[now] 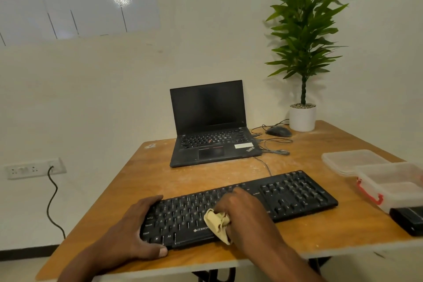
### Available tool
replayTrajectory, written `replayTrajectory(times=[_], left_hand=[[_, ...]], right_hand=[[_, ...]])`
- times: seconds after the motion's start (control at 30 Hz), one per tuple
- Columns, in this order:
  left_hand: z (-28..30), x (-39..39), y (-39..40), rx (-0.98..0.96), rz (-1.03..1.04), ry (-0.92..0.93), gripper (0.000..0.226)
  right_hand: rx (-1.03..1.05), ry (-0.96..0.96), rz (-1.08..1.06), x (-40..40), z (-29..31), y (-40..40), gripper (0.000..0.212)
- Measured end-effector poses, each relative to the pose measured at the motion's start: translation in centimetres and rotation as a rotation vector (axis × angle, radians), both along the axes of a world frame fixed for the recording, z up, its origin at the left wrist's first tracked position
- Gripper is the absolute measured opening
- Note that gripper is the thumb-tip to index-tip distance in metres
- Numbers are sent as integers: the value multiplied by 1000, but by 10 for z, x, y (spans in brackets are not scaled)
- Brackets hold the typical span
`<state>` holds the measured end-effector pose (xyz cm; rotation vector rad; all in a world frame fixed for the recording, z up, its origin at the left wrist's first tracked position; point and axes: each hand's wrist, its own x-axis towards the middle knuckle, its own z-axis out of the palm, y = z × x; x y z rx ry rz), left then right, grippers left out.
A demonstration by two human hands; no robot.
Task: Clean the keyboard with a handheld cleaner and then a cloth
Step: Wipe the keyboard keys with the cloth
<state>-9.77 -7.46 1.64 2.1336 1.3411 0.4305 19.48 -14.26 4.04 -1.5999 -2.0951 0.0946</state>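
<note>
On the wall at nine o'clock, a socket plate holds a black cable that hangs toward the floor. At seven o'clock the left hand clasps the left end of the black keyboard, fingers curled over its far edge and thumb pressed along its near edge. The keyboard lies slanted across the near part of the wooden tabletop, its right end farther away. At six o'clock the right hand grips a crumpled beige cloth, bunched against the keys around the middle of the board. At twelve o'clock an open laptop with a dark screen stands behind the keyboard. At one o'clock sit a mouse and a potted plant. At three o'clock, clear plastic containers rest near the tabletop's right edge, with a black device just beside them.
</note>
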Motion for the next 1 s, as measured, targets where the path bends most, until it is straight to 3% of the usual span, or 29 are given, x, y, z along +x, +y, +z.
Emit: replayTrajectory(times=[0.1, 0.3, 0.63, 1.0], left_hand=[[2, 2, 1, -2, -10, 23, 129], [3, 3, 7, 9, -2, 38, 127], [-3, 0, 7, 2, 5, 20, 127], [1, 4, 13, 26, 2, 67, 127]], right_hand=[[32, -10, -1, -12, 0, 26, 39], [73, 36, -87, -28, 11, 69, 21], [-28, 31, 4, -13, -6, -2, 35], [77, 66, -134, -5, 15, 66, 27]])
